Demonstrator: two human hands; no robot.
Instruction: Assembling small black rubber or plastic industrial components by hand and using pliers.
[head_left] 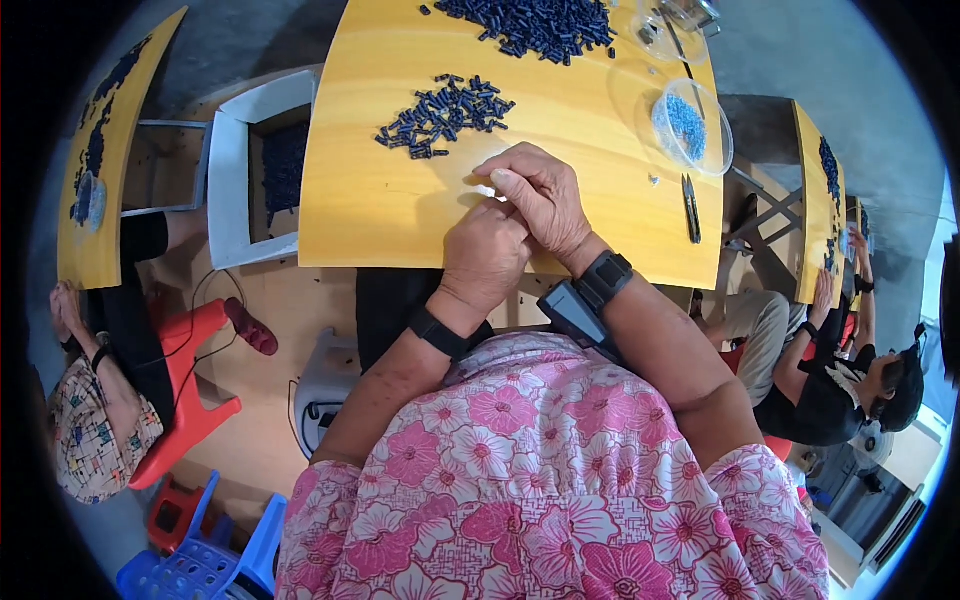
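Yellow bench (360, 230) in a workroom, seen through the head view I follow from a distance: the left hand (487, 255) and right hand (548, 200) meet over its near edge, fingers drawn narrow and touching. At the fingertips shows a small whitish bit (486, 190); whether it is gripped, or what else the fingers enclose, I cannot tell. Just beyond lies a small heap of dark parts (447, 115). I judge that a tiny piece could slip if the pinch loosens, and that the clear tub (723, 150), close to the right edge, could spill if an arm knocks it. I count two dark heaps on the bench, the larger heap (545, 25) farther off, their pieces too many to number; one tub of blue bits (686, 125); one pair of black snips (692, 208); and one white box (230, 150) beside the bench.
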